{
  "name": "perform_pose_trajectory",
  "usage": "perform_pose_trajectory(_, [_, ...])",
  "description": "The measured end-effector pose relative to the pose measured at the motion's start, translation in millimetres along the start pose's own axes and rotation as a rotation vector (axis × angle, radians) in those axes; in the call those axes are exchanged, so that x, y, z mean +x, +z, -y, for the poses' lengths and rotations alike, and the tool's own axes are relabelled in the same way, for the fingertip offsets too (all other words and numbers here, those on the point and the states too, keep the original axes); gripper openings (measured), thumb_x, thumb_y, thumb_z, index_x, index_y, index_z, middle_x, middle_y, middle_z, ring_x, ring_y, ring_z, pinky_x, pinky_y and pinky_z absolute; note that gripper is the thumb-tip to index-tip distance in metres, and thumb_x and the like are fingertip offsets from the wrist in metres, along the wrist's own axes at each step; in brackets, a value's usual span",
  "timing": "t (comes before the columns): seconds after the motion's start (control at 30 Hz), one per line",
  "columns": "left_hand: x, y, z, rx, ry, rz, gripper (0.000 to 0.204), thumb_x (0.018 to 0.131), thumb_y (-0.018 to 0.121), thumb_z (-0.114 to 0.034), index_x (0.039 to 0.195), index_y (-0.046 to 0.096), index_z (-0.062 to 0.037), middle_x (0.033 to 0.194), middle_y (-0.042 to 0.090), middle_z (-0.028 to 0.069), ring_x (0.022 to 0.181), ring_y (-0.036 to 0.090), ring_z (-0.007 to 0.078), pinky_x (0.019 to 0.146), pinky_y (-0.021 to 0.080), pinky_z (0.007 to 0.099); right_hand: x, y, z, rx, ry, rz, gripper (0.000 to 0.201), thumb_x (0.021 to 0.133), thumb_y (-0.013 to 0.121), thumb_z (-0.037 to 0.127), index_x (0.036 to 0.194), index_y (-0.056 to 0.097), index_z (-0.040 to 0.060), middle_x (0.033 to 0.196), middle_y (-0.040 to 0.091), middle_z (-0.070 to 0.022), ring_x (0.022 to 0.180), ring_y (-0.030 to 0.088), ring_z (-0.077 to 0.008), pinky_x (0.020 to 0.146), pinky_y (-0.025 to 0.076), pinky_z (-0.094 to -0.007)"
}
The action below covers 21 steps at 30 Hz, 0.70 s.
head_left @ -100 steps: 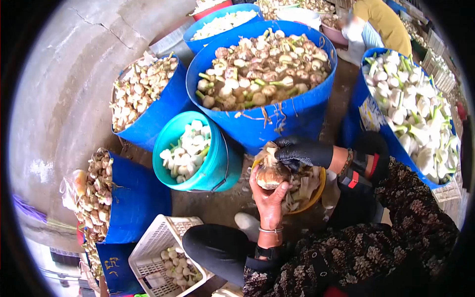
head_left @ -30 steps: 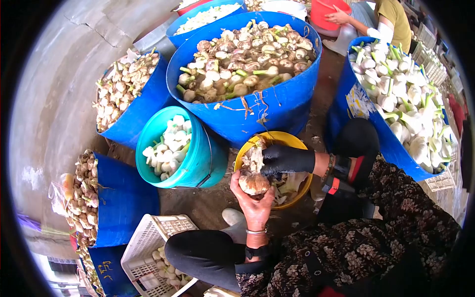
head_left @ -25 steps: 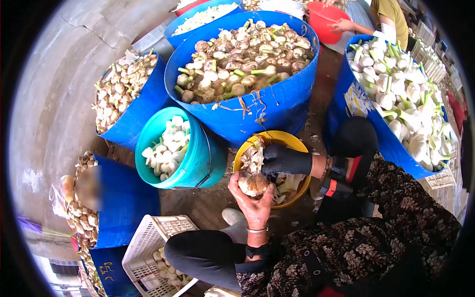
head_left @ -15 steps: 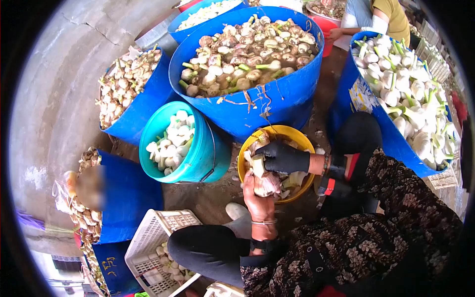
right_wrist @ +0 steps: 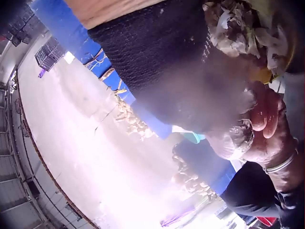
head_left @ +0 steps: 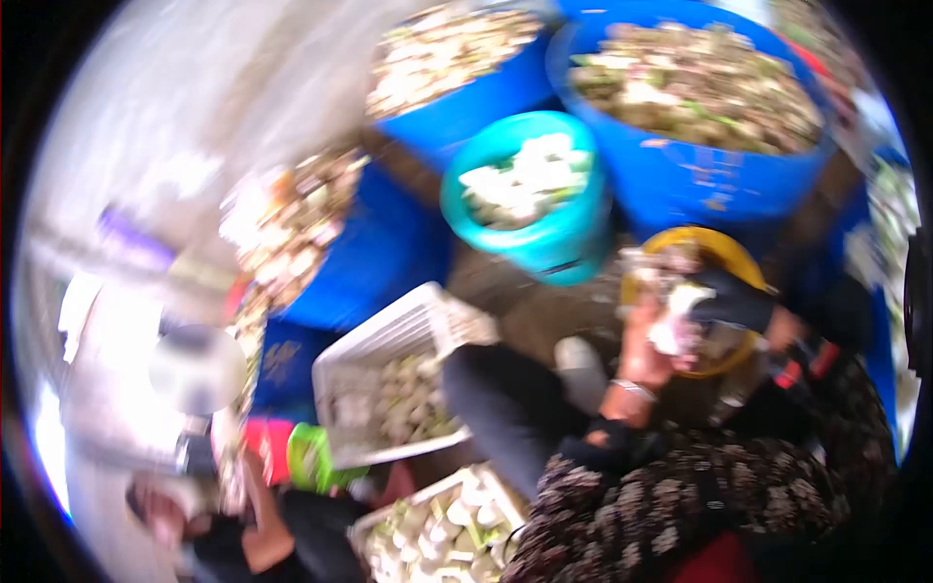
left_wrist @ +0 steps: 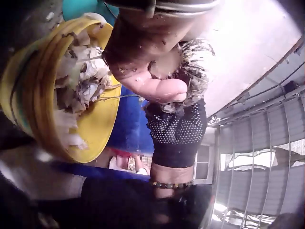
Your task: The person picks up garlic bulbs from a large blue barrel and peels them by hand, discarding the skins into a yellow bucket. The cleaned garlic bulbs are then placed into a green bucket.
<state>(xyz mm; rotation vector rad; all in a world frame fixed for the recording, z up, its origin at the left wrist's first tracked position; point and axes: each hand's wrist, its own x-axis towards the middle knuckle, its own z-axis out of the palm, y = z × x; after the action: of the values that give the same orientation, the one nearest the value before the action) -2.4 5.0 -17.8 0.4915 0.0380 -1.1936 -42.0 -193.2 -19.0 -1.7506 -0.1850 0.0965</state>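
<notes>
In the blurred head view, the bare left hand (head_left: 641, 355) grips a garlic bulb (head_left: 676, 325) in front of a yellow bucket (head_left: 746, 260). The black-gloved right hand (head_left: 731, 301) is at the bulb's stem side, its fingertips smeared. Seen from the left wrist, the thumb of the left hand (left_wrist: 147, 71) lies on the bulb (left_wrist: 196, 71), and the dotted glove of the right hand (left_wrist: 176, 129) closes on the bulb's far side. In the right wrist view the bulb (right_wrist: 236, 138) shows between the glove (right_wrist: 167, 71) and the bare fingers (right_wrist: 267, 114).
Blue barrels (head_left: 719, 185) of garlic stand behind, with a teal bucket (head_left: 583, 248) of white bulbs before them. A white crate (head_left: 364, 389) lies left of the knee, another crate (head_left: 515, 496) below it. A second person (head_left: 262, 525) sits at lower left near a green container (head_left: 309, 457).
The head view has swung left, bringing the second person and lower crate into sight. The bulb has turned from its root side to its stem side, still in the left hand.
</notes>
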Motion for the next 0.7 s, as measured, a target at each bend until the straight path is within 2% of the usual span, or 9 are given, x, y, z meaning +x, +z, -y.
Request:
perform_pose_trajectory(0.07, [-7.0, 6.5, 4.7, 0.074, 0.141, -0.132, 0.067, 0.081, 0.042, -0.072, 0.1, 0.056, -0.009, 0.07, 0.059, 0.0051, 0.052, 0.056, 0.0165, 0.038, 0.043, 0.0267, -5.8, -3.3, -5.1, 0.232, 0.195, -0.014, 0.051, 0.078, 0.071, 0.01, 0.122, 0.047, 0.0032, 0.114, 0.055, -0.0069, 0.104, 0.053, -0.0164, 0.087, 0.048, -0.0328])
perform_pose_trajectory(0.3, [-11.6, 9.5, -2.9, 0.114, 0.05, -0.152, 0.074, 0.082, 0.034, -0.075, 0.096, 0.058, -0.007, 0.067, 0.061, 0.0061, 0.043, 0.056, 0.0192, 0.031, 0.044, 0.0269, 9.2, -0.7, -56.9, 0.182, -0.065, -0.19, 0.041, 0.073, 0.056, 0.004, 0.114, 0.052, 0.0051, 0.1, 0.054, -0.0014, 0.093, 0.053, -0.0133, 0.08, 0.047, -0.0287])
perform_pose_trajectory(0.33, [-16.4, 16.0, -7.8, 0.186, 0.063, -0.167, 0.072, 0.082, 0.036, -0.073, 0.108, 0.052, -0.0084, 0.077, 0.061, 0.006, 0.052, 0.059, 0.018, 0.034, 0.045, 0.0264, 10.0, 3.2, -56.6, 0.224, -0.133, -0.246, 0.035, 0.079, 0.055, 0.007, 0.114, 0.053, 0.0047, 0.101, 0.055, -0.0017, 0.093, 0.054, -0.0134, 0.08, 0.047, -0.0283])
perform_pose_trajectory(0.4, [-27.4, 43.9, -4.0, 0.49, 0.406, -0.412, 0.067, 0.086, 0.04, -0.064, 0.124, 0.04, -0.0085, 0.093, 0.058, 0.0088, 0.053, 0.057, 0.0144, 0.033, 0.043, 0.0244, 17.6, 9.0, -53.1, 0.26, -0.128, -0.267, 0.033, 0.079, 0.055, 0.006, 0.112, 0.053, 0.0045, 0.099, 0.056, -0.0022, 0.09, 0.055, -0.0134, 0.077, 0.047, -0.0278])
perform_pose_trajectory(0.43, [-22.8, 29.5, -4.7, 0.595, 0.409, -0.343, 0.068, 0.087, 0.051, -0.051, 0.133, 0.025, -0.0079, 0.111, 0.053, 0.0131, 0.077, 0.062, 0.0213, 0.051, 0.053, 0.0313, 20.6, 13.6, -47.8, 0.293, -0.108, -0.302, 0.032, 0.08, 0.056, 0.006, 0.111, 0.054, 0.0043, 0.097, 0.057, -0.0027, 0.087, 0.055, -0.0135, 0.074, 0.047, -0.0273])
perform_pose_trajectory(0.47, [-16.0, 21.0, 2.8, 0.852, 0.636, -0.343, 0.068, 0.084, 0.062, -0.035, 0.134, 0.025, -0.0063, 0.116, 0.052, 0.0185, 0.1, 0.057, 0.0301, 0.081, 0.05, 0.0383, 22.0, 19.5, -37.7, 0.325, -0.085, -0.336, 0.03, 0.08, 0.057, 0.005, 0.11, 0.054, 0.004, 0.095, 0.058, -0.0032, 0.084, 0.056, -0.0135, 0.071, 0.047, -0.0269])
perform_pose_trajectory(0.53, [-10.6, 17.3, 13.9, 1.41, 0.923, -0.563, 0.072, 0.08, 0.068, -0.023, 0.134, 0.025, -0.0052, 0.118, 0.051, 0.0146, 0.097, 0.057, 0.0259, 0.082, 0.048, 0.0355, 20.9, 25.5, -29.0, 0.386, -0.031, -0.41, 0.027, 0.081, 0.058, 0.004, 0.107, 0.055, 0.0036, 0.091, 0.059, -0.0043, 0.077, 0.057, -0.0136, 0.065, 0.048, -0.026])
perform_pose_trajectory(0.57, [-14.9, 18.2, 12.7, 1.204, 0.813, -0.499, 0.072, 0.076, 0.07, -0.016, 0.133, 0.027, -0.0021, 0.117, 0.051, 0.0179, 0.108, 0.052, 0.0299, 0.097, 0.038, 0.0372, 19.1, 27.0, -24.3, 0.417, -0.004, -0.451, 0.025, 0.081, 0.059, 0.003, 0.106, 0.056, 0.0033, 0.088, 0.06, -0.0048, 0.074, 0.058, -0.0136, 0.062, 0.048, -0.0255])
perform_pose_trajectory(0.7, [-12.6, 8.8, 11.5, 1.16, 0.841, -0.412, 0.064, 0.079, 0.068, -0.016, 0.13, 0.032, -0.0033, 0.111, 0.056, 0.0155, 0.098, 0.059, 0.0278, 0.084, 0.046, 0.0348, 11.1, 22.3, -11.9, 0.545, 0.142, -0.538, 0.013, 0.081, 0.062, 0.003, 0.094, 0.06, 0.0034, 0.082, 0.063, -0.0036, 0.067, 0.059, -0.0122, 0.058, 0.048, -0.024])
